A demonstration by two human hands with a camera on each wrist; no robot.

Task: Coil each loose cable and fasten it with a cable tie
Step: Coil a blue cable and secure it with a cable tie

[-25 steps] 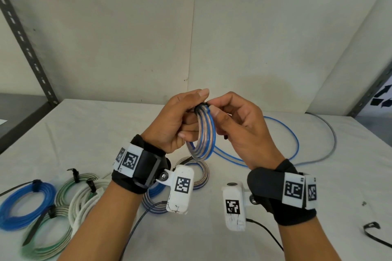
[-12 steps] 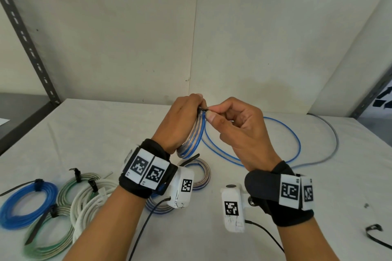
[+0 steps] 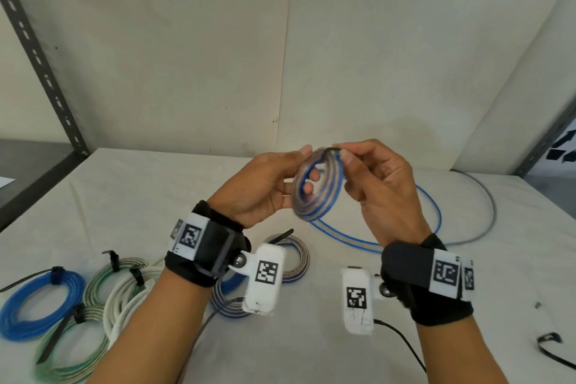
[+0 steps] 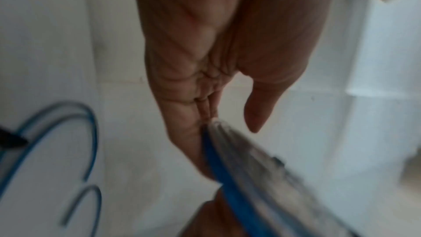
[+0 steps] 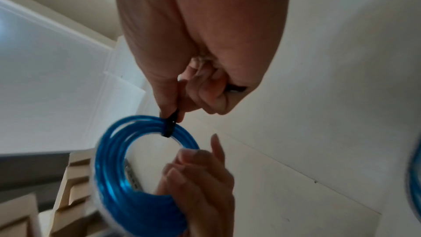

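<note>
Seven tied cable coils [image 3: 40, 302]; one loose blue-and-grey cable [image 3: 436, 212]; one spare black cable tie [image 3: 553, 349]; two hands [image 3: 255, 190].

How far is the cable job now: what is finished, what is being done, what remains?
Done: several tied coils lie on the table's left. In hand: the left hand holds a blue-and-grey coil while the right hand pinches its black tie. Left: loose blue cable and grey cable behind.

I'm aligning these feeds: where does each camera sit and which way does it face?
Head: on the head, looking down at both hands and the white table.
Left wrist: along the left hand, table beyond.
Right wrist: along the right hand, wall beyond.
All share the blue-and-clear coiled cable; its black cable tie shows best from the right wrist.
</note>
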